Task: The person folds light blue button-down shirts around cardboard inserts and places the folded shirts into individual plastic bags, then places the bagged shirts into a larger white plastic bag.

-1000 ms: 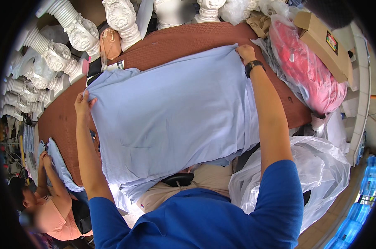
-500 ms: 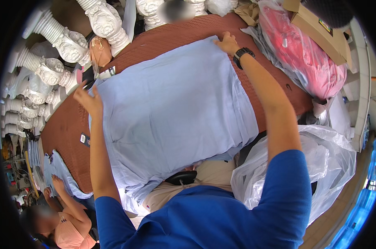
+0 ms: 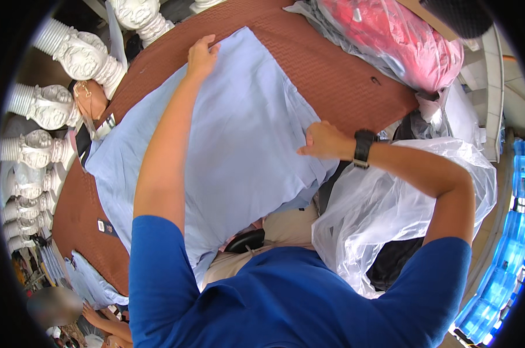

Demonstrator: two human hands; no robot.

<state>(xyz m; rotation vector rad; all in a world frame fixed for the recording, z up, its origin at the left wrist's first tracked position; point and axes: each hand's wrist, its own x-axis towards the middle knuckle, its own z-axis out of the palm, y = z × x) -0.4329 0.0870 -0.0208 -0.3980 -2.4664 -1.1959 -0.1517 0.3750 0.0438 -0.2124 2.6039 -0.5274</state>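
Note:
A large light blue cloth (image 3: 227, 133) lies spread over the brown textured table cover (image 3: 326, 75), its near edge hanging down by my lap. Near the cloth's far corner, my left hand (image 3: 201, 58) rests on the fabric with its fingers stretched out. At the right edge, my right hand (image 3: 330, 141), with a black watch (image 3: 364, 148) on the wrist, has its fingers curled at the fabric, which is creased beside them. Those fingertips are partly hidden. A small dark tag (image 3: 106, 227) lies on the table cover left of the cloth.
White ornate columns (image 3: 82, 55) line the far left edge, with a tan pouch (image 3: 89, 98) among them. Clear plastic (image 3: 361, 203) bunches at my right. A plastic-wrapped pink bundle (image 3: 390, 46) lies far right. Another person's arm (image 3: 109, 326) shows at lower left, near light blue fabric (image 3: 94, 281).
My left hand has moved from the cloth's left edge to its far corner. My right hand has left that corner for the right edge. The cloth now lies at more of a slant.

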